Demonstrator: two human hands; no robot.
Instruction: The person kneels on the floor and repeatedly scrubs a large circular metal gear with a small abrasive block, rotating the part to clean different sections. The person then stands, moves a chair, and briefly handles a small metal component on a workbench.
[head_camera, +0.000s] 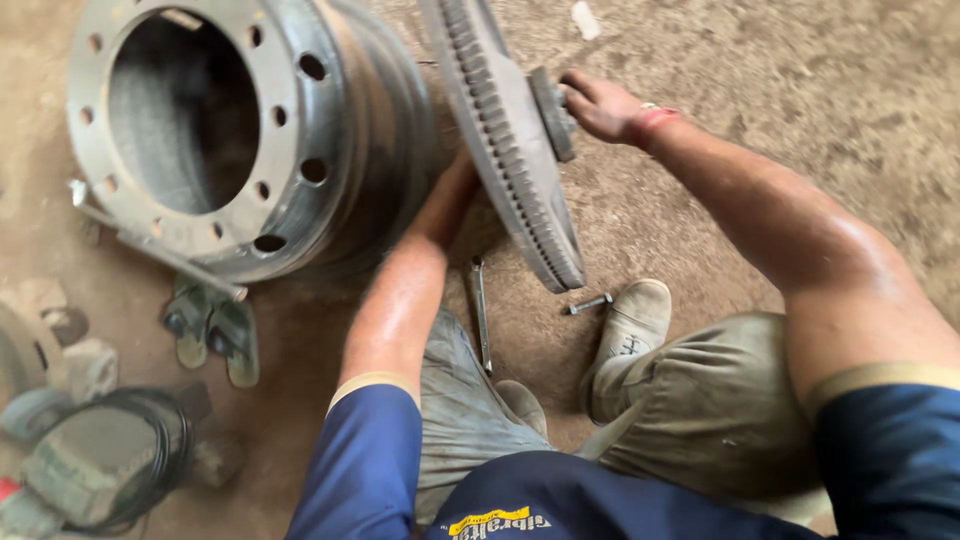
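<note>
soft, even daylight, with weak shadows under the wheel rim (250, 130); motion blur smears the whole frame, worst lower left.

No packages, signs or screens in view. Only one label: yellow printed logo (500, 522) on dark blue shirt, bottom centre, slanted strip shape, seen upside down from above, partly cut off by lower edge.

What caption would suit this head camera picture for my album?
Both hands steady an upright toothed flywheel on the dirt floor beside a steel truck wheel rim, wrench and bolt below.
</note>
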